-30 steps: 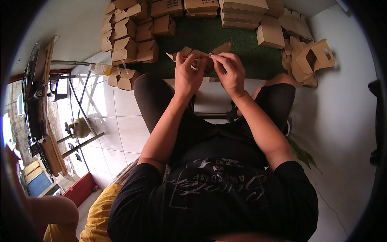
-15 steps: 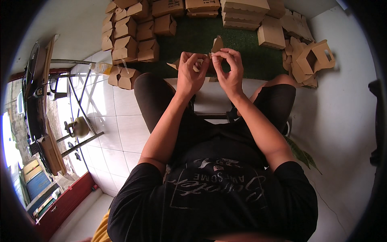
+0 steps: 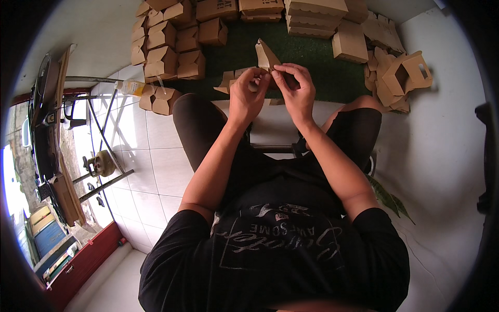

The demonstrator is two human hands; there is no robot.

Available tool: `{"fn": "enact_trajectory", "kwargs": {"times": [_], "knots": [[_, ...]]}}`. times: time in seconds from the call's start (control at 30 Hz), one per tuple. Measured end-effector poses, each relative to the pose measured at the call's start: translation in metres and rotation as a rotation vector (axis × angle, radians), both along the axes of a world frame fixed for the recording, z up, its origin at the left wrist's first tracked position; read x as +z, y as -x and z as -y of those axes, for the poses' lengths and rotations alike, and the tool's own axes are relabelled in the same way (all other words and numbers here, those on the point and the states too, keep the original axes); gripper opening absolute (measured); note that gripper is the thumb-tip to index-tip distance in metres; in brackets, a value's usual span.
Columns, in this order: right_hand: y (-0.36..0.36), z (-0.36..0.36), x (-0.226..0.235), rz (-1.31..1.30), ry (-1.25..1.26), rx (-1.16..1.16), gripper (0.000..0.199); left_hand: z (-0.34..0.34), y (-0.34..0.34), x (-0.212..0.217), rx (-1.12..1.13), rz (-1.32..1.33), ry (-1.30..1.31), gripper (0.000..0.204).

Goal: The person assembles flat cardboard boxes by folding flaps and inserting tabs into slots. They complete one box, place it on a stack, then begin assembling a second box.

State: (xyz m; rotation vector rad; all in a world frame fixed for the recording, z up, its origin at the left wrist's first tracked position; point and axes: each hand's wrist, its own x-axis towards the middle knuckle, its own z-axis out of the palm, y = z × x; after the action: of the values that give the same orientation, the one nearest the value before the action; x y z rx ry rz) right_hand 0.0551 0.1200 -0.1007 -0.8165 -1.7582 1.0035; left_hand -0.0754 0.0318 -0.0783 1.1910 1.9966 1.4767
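Over the near edge of a green turf-like mat (image 3: 249, 47), both my hands are at a partly folded brown cardboard box (image 3: 266, 55). My left hand (image 3: 246, 98) is closed, its thumb and fingertips pinching the cardboard. Beside it my right hand (image 3: 296, 94) is also closed, thumb and forefinger gripping the same piece close to the left fingertips. One pointed flap stands up beyond the hands, and another part spreads out at the left. My fingers hide the middle of the piece.
Folded small boxes (image 3: 161, 36) are stacked at the far left. Larger boxes (image 3: 314, 18) stand at the far right, near flat cardboard pieces and an open handled box (image 3: 406, 74). A bottle of yellow liquid (image 3: 130, 87) and a metal-legged rack (image 3: 104, 135) are at the left.
The upright flap has swung left and now shows more of its surface. The part at the left has come further into view. My right fingers have drawn closer together; both hands stay nearly in place.
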Motion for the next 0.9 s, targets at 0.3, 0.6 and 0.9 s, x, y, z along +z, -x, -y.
{"fn": "enact_trajectory", "kwargs": {"times": [0.3,0.6,0.9], "knots": [[0.006,0.002,0.004,-0.032,0.417,-0.006,0.017,-0.003,0.001,-0.011,0.014,-0.001,-0.005,0.019],[0.008,0.003,0.01,-0.13,0.62,0.02,0.03,-0.006,-0.004,-0.014,0.002,0.011,0.014,0.019],[0.002,-0.005,0.001,-0.089,0.579,0.031,0.03,-0.008,-0.003,-0.017,-0.077,0.18,0.071,0.019]]}}
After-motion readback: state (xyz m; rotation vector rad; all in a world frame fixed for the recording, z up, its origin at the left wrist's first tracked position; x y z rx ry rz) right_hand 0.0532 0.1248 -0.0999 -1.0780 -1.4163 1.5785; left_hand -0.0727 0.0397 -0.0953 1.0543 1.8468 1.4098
